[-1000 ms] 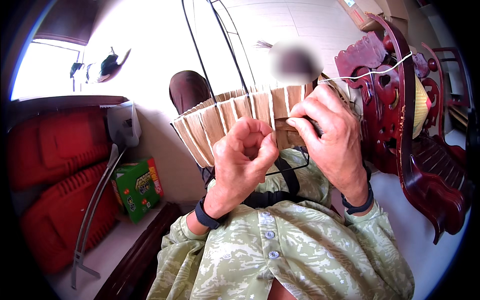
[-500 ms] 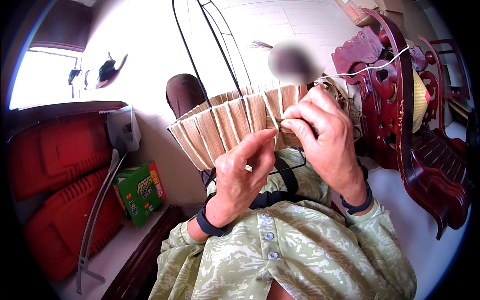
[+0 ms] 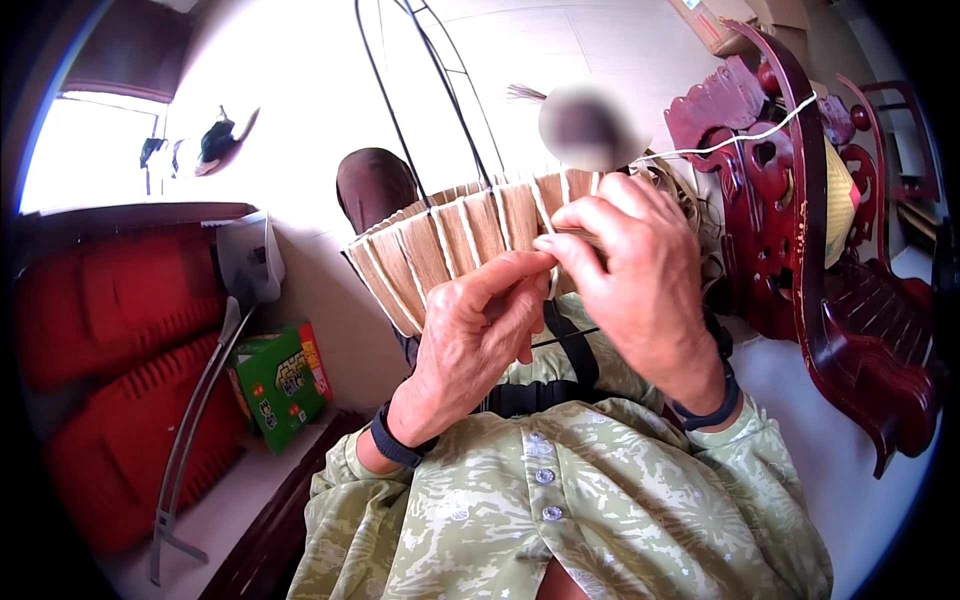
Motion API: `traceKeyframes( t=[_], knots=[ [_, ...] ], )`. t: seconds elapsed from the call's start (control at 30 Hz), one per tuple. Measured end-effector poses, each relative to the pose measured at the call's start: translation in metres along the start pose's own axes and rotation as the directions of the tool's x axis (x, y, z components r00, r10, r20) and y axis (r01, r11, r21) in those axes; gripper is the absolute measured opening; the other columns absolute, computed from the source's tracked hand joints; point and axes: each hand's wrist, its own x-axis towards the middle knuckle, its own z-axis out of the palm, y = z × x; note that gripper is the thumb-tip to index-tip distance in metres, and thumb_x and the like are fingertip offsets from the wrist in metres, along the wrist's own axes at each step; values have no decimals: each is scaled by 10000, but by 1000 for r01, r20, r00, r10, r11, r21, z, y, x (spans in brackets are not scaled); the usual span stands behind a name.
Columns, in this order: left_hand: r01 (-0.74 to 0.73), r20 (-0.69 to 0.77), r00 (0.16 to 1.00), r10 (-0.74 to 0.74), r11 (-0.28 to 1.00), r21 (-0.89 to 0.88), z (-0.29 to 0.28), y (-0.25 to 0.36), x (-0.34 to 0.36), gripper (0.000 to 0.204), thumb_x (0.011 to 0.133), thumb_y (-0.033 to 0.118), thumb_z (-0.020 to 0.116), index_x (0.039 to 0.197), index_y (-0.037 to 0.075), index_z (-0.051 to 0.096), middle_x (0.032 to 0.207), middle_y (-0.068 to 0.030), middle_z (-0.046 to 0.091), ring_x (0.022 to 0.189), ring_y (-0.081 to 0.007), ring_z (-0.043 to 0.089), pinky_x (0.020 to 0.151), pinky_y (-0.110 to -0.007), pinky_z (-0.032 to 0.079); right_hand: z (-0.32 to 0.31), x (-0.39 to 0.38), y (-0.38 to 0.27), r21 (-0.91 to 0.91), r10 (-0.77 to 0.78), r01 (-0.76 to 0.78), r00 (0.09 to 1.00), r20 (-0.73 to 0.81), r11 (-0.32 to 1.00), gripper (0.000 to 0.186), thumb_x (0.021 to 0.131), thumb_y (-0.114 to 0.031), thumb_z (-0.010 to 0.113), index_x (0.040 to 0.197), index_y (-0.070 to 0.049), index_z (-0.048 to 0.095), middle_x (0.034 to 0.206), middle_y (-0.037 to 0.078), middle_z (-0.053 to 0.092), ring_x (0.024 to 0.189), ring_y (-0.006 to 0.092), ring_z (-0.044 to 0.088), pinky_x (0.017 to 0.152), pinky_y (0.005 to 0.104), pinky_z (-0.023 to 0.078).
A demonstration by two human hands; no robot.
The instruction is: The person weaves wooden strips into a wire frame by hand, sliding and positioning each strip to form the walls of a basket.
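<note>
A half-covered basket (image 3: 480, 228) with pleated tan sides and white cords running up them rests in front of my lap. Tall black wires (image 3: 447, 90) rise from its frame. My left hand (image 3: 482, 315) is closed in a pinch at the side facing me, thumb and forefinger pressed together; what lies between them is hidden. My right hand (image 3: 635, 260) curls over the basket's right part, fingers bent around the tan side and its thumb tip meeting the left fingertips. The basket's right end is mostly covered by that hand.
A carved dark red wooden chair (image 3: 808, 250) stands to the right, a white cord (image 3: 735, 142) stretched across to it. At left are red plastic pieces (image 3: 125, 310), a green box (image 3: 280, 385) and a bent metal piece (image 3: 190, 440). Cardboard boxes (image 3: 715, 25) lie at the far right.
My right thumb and fingers have shifted slightly left and up, closing onto my left fingertips. The left hand has turned a little, and the basket has moved slightly right.
</note>
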Motion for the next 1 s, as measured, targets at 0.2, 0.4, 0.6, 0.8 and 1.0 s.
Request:
traceKeyframes(
  t=[0.2, 0.4, 0.6, 0.8, 1.0],
  knots=[
    [9, -20, 1000, -9, 1000, -10, -5, 3, -1, 247, 1067, 91, 569, 1268, -9, 670, 714, -16, 648, 545, -56, 602, 500, -237, 481, 7, 3, 2, 33, 15, -15, 1000, 5, 999, 101, 812, -133, 779, 816, -72, 698, 866, 75, 664, 872, 273, 640, 837, 412, 482],
    [53, -69, 996, -55, 998, -22, -3, 7, 3, 268, 1081, 102, 538, 1313, 2, 631, 707, -19, 642, 544, -55, 599, 488, -227, 475, 3, 8, 8, 258, 64, -73, 997, 46, 963, 114, 813, -99, 797, 826, -4, 735, 806, 85, 674, 806, 252, 648, 761, 372, 500],
    [18, -102, 994, -29, 994, -112, -4, 1, 6, 301, 1082, 100, 532, 1370, 60, 610, 693, -7, 630, 533, -53, 605, 452, -217, 470, 2, 12, 13, 326, 41, -62, 997, 72, 943, 128, 817, -117, 805, 832, -2, 751, 793, 86, 687, 808, 230, 653, 779, 366, 497],
    [16, -3, 1000, -16, 999, 50, -12, 10, 15, 319, 1063, 109, 569, 1374, 54, 613, 658, -19, 642, 511, -68, 618, 430, -236, 466, 4, 12, 17, 372, 72, -99, 994, 86, 923, 141, 841, -181, 787, 786, -61, 739, 818, 65, 694, 836, 265, 660, 793, 412, 434],
    [107, 112, 984, -137, 964, 243, -23, 35, 30, 259, 1050, 126, 593, 1275, 0, 611, 656, -37, 644, 494, -86, 612, 431, -237, 470, 6, 12, 19, 383, 81, -109, 993, 87, 917, 131, 822, -177, 789, 777, -66, 737, 802, 58, 683, 837, 265, 656, 792, 412, 434]
  ],
)
